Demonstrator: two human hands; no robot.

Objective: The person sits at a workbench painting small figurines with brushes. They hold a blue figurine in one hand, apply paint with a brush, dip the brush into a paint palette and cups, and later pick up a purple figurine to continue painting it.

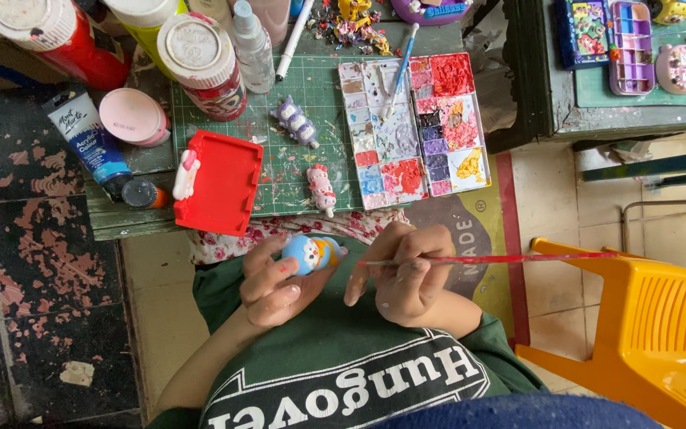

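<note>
we note: left hand (273, 280) cradles the blue figurine (312, 253) above our lap; right hand (406, 274) pinches a red-handled brush (502, 258), tip near the figurine. risk: loose fingertip hold may let it slip; wet bristles may smear fingers or shirt (343, 373).

The left hand (273, 280) cradled a small blue figurine (312, 253) over the lap. The right hand (405, 274) pinched a thin red-handled paintbrush (502, 258), its tip toward the figurine. On the green cutting mat (311, 87) lay a paint palette (413, 127), a red tray (222, 183) and a pink figurine (321, 189).
</note>
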